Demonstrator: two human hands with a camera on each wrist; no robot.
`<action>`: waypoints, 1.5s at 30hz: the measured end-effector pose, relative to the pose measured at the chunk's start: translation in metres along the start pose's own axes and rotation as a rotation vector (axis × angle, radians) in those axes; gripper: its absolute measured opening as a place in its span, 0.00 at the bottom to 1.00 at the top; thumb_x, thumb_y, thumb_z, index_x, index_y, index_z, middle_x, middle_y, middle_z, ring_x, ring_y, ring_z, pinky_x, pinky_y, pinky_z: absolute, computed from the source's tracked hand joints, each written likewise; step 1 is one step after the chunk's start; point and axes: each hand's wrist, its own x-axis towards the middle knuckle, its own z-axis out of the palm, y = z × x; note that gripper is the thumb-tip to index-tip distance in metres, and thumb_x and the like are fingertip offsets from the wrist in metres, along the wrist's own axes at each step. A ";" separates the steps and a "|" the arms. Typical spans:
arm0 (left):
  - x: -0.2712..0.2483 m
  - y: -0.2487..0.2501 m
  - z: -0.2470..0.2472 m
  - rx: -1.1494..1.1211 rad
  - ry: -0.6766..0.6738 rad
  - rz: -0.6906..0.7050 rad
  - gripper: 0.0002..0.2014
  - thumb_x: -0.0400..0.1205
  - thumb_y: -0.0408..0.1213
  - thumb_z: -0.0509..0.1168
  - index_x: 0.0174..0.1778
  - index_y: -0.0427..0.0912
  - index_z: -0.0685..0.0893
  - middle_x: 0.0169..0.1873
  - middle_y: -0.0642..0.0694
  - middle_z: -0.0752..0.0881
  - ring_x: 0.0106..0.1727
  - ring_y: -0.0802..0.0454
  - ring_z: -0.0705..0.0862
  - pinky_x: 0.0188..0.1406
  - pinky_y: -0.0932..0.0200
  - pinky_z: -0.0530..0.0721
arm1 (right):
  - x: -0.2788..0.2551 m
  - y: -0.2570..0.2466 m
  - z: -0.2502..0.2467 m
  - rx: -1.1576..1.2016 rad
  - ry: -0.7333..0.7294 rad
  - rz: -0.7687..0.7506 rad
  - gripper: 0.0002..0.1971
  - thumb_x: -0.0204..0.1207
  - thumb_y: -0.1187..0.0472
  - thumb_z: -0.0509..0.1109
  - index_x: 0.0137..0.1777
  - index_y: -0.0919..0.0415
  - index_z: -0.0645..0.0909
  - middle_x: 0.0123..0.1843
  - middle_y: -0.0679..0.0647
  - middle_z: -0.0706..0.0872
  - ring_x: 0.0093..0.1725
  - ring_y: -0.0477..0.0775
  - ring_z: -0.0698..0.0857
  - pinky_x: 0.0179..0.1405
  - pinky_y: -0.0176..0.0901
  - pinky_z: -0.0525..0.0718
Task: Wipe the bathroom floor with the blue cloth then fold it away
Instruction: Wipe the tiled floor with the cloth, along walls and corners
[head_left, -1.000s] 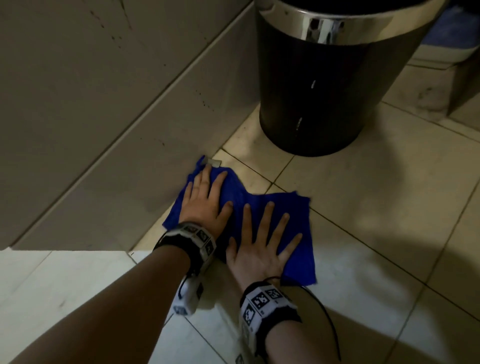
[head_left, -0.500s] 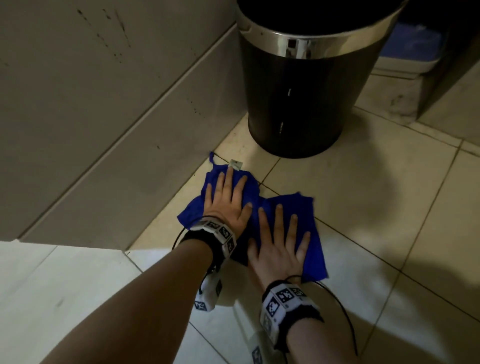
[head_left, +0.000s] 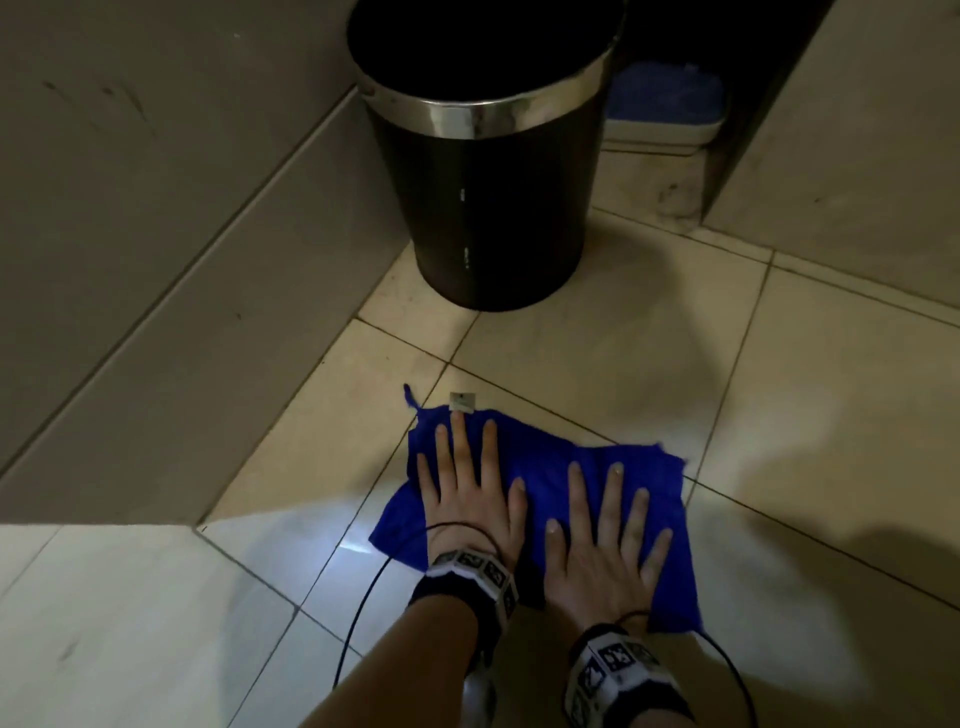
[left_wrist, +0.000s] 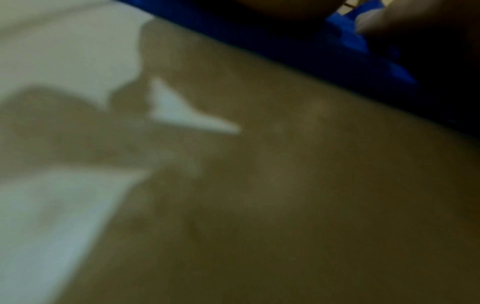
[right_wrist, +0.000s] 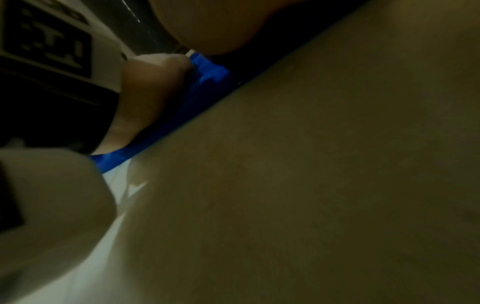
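Our left hand (head_left: 470, 493) and right hand (head_left: 602, 551) lie flat, fingers spread, pressing the blue cloth (head_left: 545, 467) onto the tiled floor (head_left: 779, 415) near the black bin (head_left: 488, 197). We should keep even palm pressure so it slides without bunching.

Dim overall. A bright patch lights the floor (head_left: 156, 597) at its near-left corner, with glare beside the blue cloth (head_left: 545, 467). Both wrist views are dark, blurred, out of focus.
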 end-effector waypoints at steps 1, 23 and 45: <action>-0.004 0.005 0.002 -0.005 0.005 -0.003 0.35 0.82 0.57 0.45 0.85 0.46 0.56 0.85 0.38 0.51 0.84 0.37 0.53 0.80 0.35 0.48 | -0.002 0.006 0.002 0.007 0.012 0.006 0.35 0.79 0.37 0.41 0.86 0.42 0.44 0.88 0.49 0.41 0.85 0.54 0.31 0.81 0.61 0.30; -0.004 0.018 0.012 -0.008 -0.023 -0.058 0.40 0.73 0.56 0.48 0.84 0.46 0.56 0.85 0.38 0.49 0.83 0.34 0.55 0.77 0.28 0.55 | -0.007 -0.002 -0.014 -0.078 -0.093 0.087 0.38 0.76 0.35 0.55 0.85 0.45 0.59 0.86 0.60 0.60 0.81 0.72 0.59 0.70 0.78 0.57; -0.080 0.169 0.051 0.056 -0.076 0.199 0.37 0.80 0.59 0.34 0.82 0.49 0.26 0.81 0.37 0.27 0.84 0.36 0.33 0.80 0.32 0.36 | -0.062 0.165 -0.028 0.179 -0.034 0.329 0.31 0.82 0.35 0.34 0.85 0.37 0.48 0.89 0.49 0.47 0.85 0.60 0.49 0.80 0.66 0.38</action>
